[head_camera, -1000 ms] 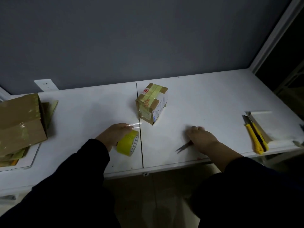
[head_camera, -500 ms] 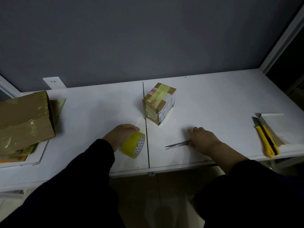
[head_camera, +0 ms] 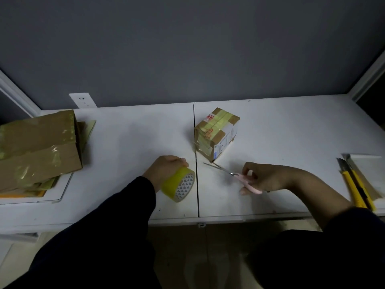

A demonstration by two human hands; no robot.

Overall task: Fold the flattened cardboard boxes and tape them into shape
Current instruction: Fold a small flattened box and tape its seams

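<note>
cardboard box [head_camera: 216, 134] at 12 o'clock stands folded and taped; left hand [head_camera: 164, 170] grips the tape roll [head_camera: 179, 184], right hand [head_camera: 268, 176] holds scissors [head_camera: 235, 176]; flattened boxes [head_camera: 37, 147] at 9 o'clock look undone.

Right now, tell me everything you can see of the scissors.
The scissors have pale pink handles that look plastic and thin metal blades, closed or nearly so. The right hand holds the handles, fingers curled round them. The blades slant low over the white table, tips pointing away and left, close to the near corner of the box. Whether they touch table or box is unclear.
</note>
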